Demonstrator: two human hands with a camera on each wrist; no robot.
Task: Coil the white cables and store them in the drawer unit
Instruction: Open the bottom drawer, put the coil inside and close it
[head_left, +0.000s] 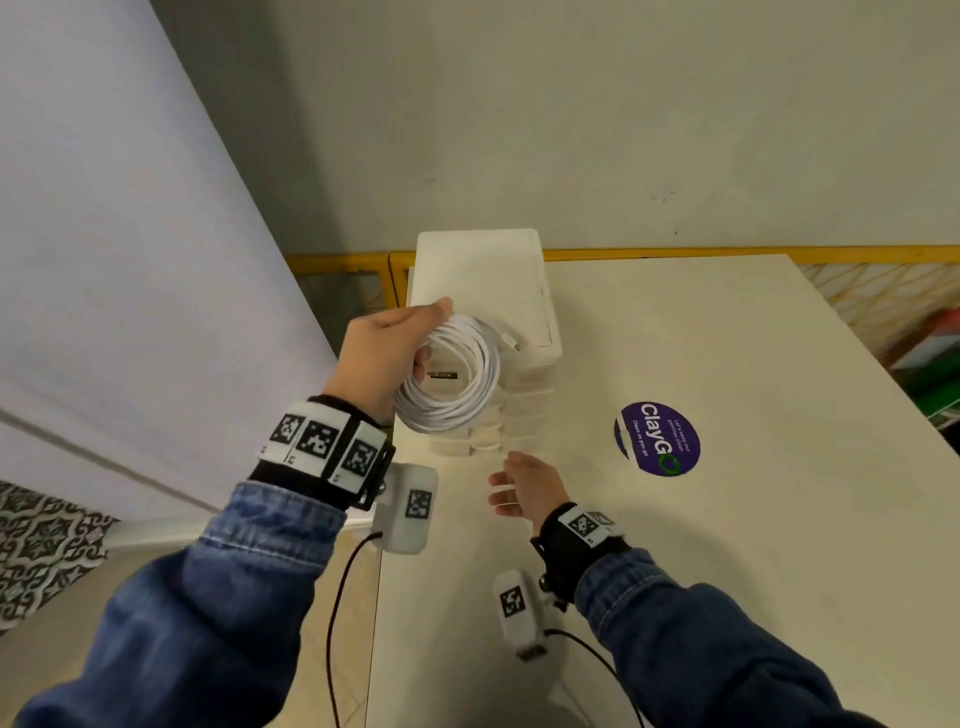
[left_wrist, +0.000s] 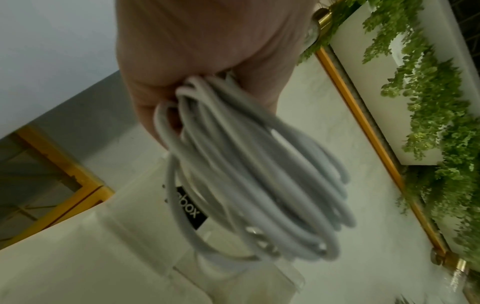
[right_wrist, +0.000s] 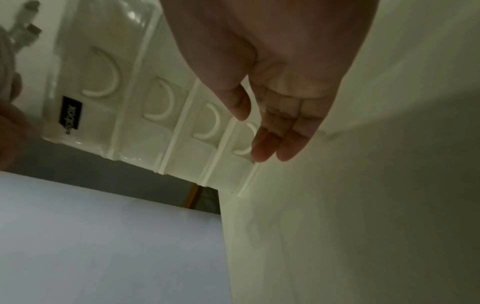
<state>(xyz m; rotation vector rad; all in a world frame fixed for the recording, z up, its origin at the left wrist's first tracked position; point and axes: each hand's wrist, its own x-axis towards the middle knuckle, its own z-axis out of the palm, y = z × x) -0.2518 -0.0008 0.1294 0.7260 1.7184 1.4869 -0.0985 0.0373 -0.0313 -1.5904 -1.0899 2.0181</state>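
My left hand grips a coiled white cable in the air in front of the white drawer unit. In the left wrist view the cable coil hangs from my fingers, with its plug ends at the bottom. My right hand reaches with straight fingers toward the lowest drawer, holding nothing. In the right wrist view my right fingertips are at the curved handle of the lowest drawer of the drawer unit. All drawers look closed.
The unit stands at the far left corner of a white table. A round purple sticker lies on the table to the right. A yellow railing runs behind the table, and a white wall stands to the left.
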